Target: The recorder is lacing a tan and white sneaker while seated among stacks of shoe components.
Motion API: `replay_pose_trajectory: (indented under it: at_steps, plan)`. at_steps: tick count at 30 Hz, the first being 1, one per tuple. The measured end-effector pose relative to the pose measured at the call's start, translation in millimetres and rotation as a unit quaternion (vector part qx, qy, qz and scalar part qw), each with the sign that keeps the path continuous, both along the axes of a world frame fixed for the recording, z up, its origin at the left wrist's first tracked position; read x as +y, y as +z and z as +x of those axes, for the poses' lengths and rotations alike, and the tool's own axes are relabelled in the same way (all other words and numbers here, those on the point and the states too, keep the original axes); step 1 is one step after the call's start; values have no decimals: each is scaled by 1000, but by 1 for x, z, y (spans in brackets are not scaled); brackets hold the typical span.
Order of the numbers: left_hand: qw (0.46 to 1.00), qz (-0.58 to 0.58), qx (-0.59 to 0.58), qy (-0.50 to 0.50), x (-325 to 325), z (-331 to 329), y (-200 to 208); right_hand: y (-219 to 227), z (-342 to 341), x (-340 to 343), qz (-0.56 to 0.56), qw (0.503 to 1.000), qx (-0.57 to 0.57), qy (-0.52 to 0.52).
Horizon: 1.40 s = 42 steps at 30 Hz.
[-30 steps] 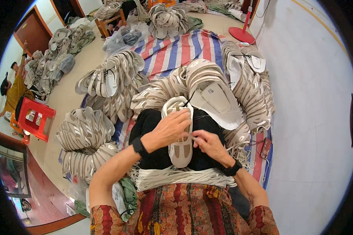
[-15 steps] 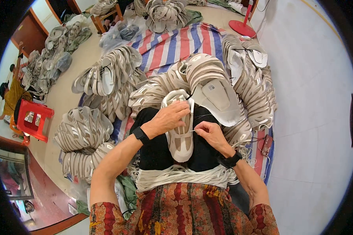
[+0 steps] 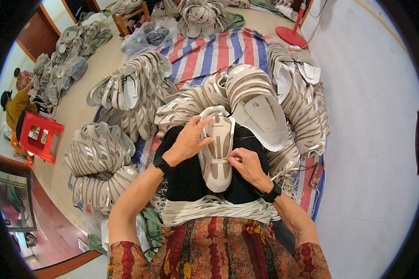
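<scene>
A beige and white shoe upper [image 3: 215, 174] lies on my lap, toe toward me, with its tongue [image 3: 217, 130] showing. A pale shoelace [image 3: 220, 161] crosses it above the toe. My right hand [image 3: 247, 165] is closed in a pinch on the lace at the shoe's right side. At the left side is my left hand [image 3: 189, 141], its fingers apart beside the tongue and nothing seen in them. A bundle of pale laces [image 3: 214, 211] lies across my lap.
Rows of stacked shoe uppers [image 3: 100, 149] surround me on a striped sheet [image 3: 209, 53]. A large upper with a pale sole [image 3: 260, 116] faces me just beyond. A red stool [image 3: 41, 135] stands left, near seated people [image 3: 18, 104]. A red-based stand [image 3: 291, 36] is far right.
My left hand has moved left off the tongue and spread its fingers. The lace now lies across the upper, and a length of it shows beyond my right wrist.
</scene>
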<state>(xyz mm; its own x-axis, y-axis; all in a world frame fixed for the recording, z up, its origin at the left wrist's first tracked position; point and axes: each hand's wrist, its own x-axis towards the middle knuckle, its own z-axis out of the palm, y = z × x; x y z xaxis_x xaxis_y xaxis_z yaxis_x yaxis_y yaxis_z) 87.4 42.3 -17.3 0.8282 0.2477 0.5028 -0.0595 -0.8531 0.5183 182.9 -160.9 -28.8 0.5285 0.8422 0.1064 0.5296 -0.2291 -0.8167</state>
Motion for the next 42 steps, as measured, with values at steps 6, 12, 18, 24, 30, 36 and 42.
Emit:
replay_pose_trajectory:
  at_steps: [6,12,18,24,30,36,42]
  plan:
    - [979,-22,192,-71,2,-1,13,1,2,-3,-1,999,49,-19]
    - [982,-26,182,-51,0,-5,8,2,-4,0,-14,999,45,14]
    - [987,-61,146,-33,-2,-6,-2,-3,-3,3,-9,1000,10,17]
    - [981,-89,141,101,-23,-27,-6,-3,2,6,-31,999,10,-2]
    - [921,-308,235,40,-39,-28,-16,0,1,15,-67,997,-48,9]
    - [924,-296,238,41,-40,-22,-20,5,17,16,-55,989,76,114]
    - [936,-276,212,53,-44,-17,-23,-9,16,16,31,990,-36,129]
